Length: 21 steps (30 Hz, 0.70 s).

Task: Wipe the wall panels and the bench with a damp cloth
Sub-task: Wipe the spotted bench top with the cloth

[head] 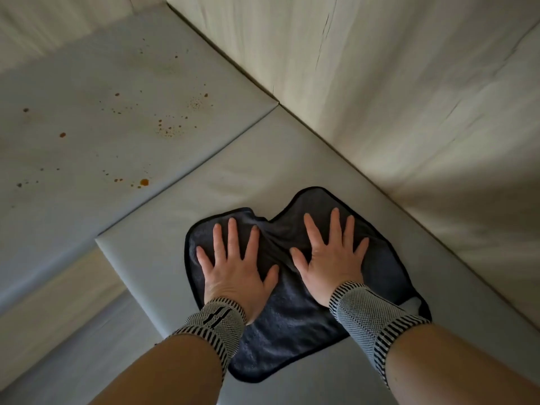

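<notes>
While both hands press flat, the cloth point(295, 331) (dark, rumpled) lies under their spread fingers point(233, 238).

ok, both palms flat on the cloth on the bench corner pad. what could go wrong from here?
1. The cloth is bunched between the left hand and right hand; the ridge may skip patches.
2. The brown spots sit on the neighbouring cushion; wiping through them could smear rather than lift.
</notes>
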Each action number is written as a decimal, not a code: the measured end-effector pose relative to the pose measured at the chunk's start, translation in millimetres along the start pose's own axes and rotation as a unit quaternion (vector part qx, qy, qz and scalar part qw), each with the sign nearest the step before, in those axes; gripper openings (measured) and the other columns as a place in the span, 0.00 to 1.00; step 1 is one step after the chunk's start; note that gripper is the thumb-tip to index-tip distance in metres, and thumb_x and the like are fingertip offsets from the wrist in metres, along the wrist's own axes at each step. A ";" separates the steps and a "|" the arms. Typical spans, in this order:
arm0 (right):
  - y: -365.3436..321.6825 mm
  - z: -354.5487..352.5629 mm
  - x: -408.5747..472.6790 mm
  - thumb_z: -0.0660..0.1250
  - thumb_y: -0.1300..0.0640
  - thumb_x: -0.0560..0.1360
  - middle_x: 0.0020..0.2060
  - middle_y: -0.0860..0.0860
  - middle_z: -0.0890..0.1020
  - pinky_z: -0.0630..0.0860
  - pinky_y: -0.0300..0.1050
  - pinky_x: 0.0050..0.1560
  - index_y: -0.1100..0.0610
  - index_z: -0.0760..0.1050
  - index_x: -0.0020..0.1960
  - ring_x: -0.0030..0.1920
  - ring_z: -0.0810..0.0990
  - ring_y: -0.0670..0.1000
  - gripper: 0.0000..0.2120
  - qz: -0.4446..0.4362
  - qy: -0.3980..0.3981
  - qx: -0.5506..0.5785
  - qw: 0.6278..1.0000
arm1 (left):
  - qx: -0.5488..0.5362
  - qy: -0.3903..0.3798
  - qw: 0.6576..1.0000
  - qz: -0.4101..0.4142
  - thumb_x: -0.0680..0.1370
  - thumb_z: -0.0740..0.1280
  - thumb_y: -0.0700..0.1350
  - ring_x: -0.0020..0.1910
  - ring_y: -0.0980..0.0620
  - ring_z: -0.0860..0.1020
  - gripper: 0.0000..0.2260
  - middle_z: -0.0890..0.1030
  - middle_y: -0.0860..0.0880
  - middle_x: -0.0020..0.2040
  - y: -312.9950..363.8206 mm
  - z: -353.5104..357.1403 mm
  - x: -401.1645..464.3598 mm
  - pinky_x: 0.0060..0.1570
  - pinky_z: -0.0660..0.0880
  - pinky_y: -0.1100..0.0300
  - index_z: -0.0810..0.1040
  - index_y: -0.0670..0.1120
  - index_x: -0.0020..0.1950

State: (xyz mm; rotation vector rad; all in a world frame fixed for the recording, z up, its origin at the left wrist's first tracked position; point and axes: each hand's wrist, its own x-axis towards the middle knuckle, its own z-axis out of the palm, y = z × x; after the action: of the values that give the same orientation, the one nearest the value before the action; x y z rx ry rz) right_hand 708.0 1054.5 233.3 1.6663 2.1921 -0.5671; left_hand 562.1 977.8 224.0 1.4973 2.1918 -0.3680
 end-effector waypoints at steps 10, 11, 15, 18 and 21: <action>-16.3 -19.1 59.1 0.45 0.35 0.79 0.77 0.52 0.34 0.38 0.62 0.75 0.51 0.35 0.78 0.77 0.33 0.58 0.36 -0.047 0.040 -0.047 0.997 | 0.035 0.037 0.997 0.056 0.69 0.29 0.67 0.77 0.46 0.31 0.40 0.31 0.47 0.79 -15.5 -28.6 66.1 0.75 0.36 0.40 0.27 0.49 0.76; -19.0 -22.1 66.8 0.45 0.35 0.78 0.77 0.52 0.34 0.38 0.62 0.75 0.51 0.35 0.79 0.77 0.34 0.58 0.37 -0.047 0.042 -0.048 0.997 | 0.041 0.042 0.996 0.061 0.70 0.30 0.67 0.77 0.46 0.31 0.38 0.31 0.48 0.79 -16.9 -33.0 74.3 0.75 0.36 0.40 0.26 0.49 0.75; -31.1 -36.0 97.8 0.45 0.36 0.79 0.78 0.54 0.36 0.38 0.59 0.75 0.54 0.37 0.79 0.77 0.35 0.57 0.37 -0.051 0.060 -0.053 0.995 | 0.045 0.054 0.995 0.071 0.78 0.41 0.66 0.78 0.46 0.32 0.36 0.31 0.49 0.79 -21.5 -55.1 110.4 0.75 0.36 0.41 0.30 0.49 0.78; -40.0 -48.6 122.0 0.46 0.38 0.80 0.78 0.55 0.37 0.38 0.55 0.76 0.56 0.38 0.79 0.78 0.37 0.56 0.37 -0.055 0.072 -0.053 0.994 | 0.031 0.067 0.995 0.069 0.79 0.42 0.65 0.78 0.45 0.35 0.36 0.33 0.47 0.79 -20.9 -70.7 138.4 0.77 0.39 0.44 0.32 0.48 0.79; -52.1 -63.4 156.4 0.47 0.40 0.80 0.79 0.56 0.41 0.40 0.54 0.77 0.58 0.40 0.79 0.78 0.40 0.55 0.35 -0.066 0.097 -0.051 0.992 | -0.021 0.085 0.995 0.055 0.80 0.43 0.64 0.79 0.46 0.40 0.35 0.37 0.48 0.81 -20.1 -81.0 164.7 0.78 0.43 0.48 0.34 0.48 0.79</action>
State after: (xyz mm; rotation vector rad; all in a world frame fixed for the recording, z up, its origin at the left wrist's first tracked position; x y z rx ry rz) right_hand 615.4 1204.1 218.3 1.5909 2.4399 -0.3316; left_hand 475.7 1140.3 208.9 1.6728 2.2169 -0.1610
